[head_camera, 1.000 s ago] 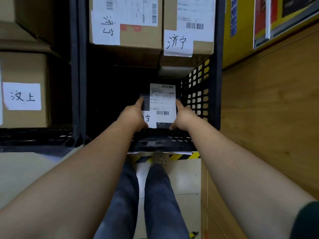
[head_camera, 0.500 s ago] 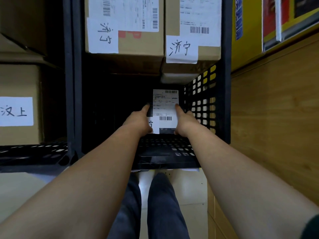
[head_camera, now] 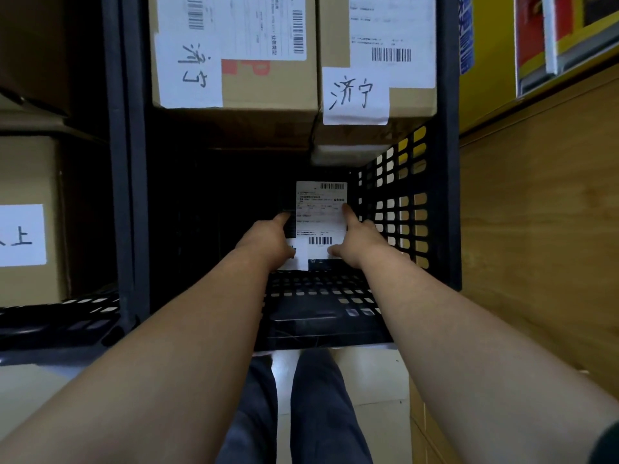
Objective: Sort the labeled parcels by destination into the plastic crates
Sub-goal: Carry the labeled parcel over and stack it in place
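Note:
A small dark parcel (head_camera: 321, 216) with a white shipping label and barcodes is low inside the black plastic crate (head_camera: 402, 209), near its right wall. My left hand (head_camera: 268, 241) grips its left edge and my right hand (head_camera: 360, 242) grips its right edge, each with the index finger stretched along the side. Two cardboard parcels with handwritten destination labels fill the crate's far end, one on the left (head_camera: 268, 92) and one on the right (head_camera: 413, 105). The underside of the held parcel is hidden.
A second black crate (head_camera: 67, 316) on the left holds a cardboard box with a handwritten label (head_camera: 30, 182). A wooden panel (head_camera: 536, 212) stands right of the crate, yellow posters above it. My legs and the pale floor show below the crate's near wall.
Both hands have carried the parcel a little deeper into the crate, toward the right wall. The view has closed in on the crate.

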